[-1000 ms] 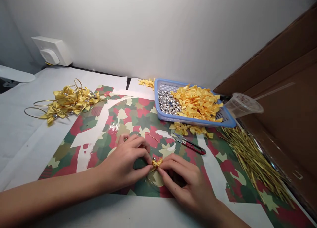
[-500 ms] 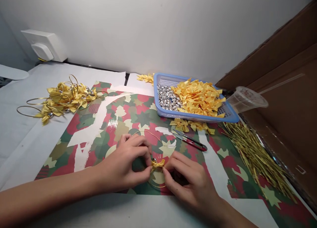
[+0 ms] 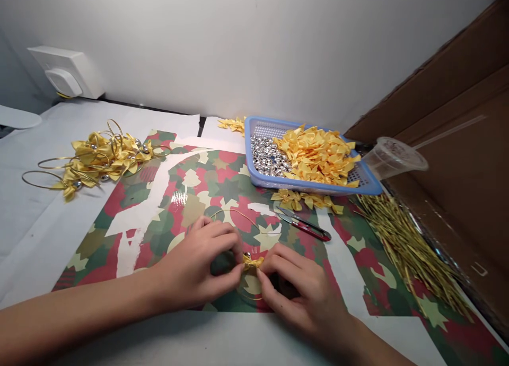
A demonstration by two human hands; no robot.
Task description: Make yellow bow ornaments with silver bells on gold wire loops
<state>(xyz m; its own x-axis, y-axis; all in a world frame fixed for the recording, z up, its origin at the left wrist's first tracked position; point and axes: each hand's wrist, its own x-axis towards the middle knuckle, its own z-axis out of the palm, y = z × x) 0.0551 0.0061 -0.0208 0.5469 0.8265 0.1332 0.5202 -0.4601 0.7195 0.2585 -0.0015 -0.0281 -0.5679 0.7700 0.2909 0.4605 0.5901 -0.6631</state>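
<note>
Between my two hands is a small yellow ribbon bow with a silver bell or bead at its upper edge. My left hand pinches the bow's left side between thumb and index finger. From the right, my right hand pinches the other side the same way. A thin gold wire loop hangs below the bow, toward me. Another length of gold wire curves over the mat beyond my hands. Thread snips with red handles lie past my right hand.
A blue basket holds silver beads and yellow bows at the back. Yellow bows with gold wire loops are piled at the left. Gold wire stems lie at the right beside a clear plastic cup and cardboard.
My right hand has shifted slightly left, closer to my left hand at the bow. Both hands keep their pinch. The whole view has moved a little.
</note>
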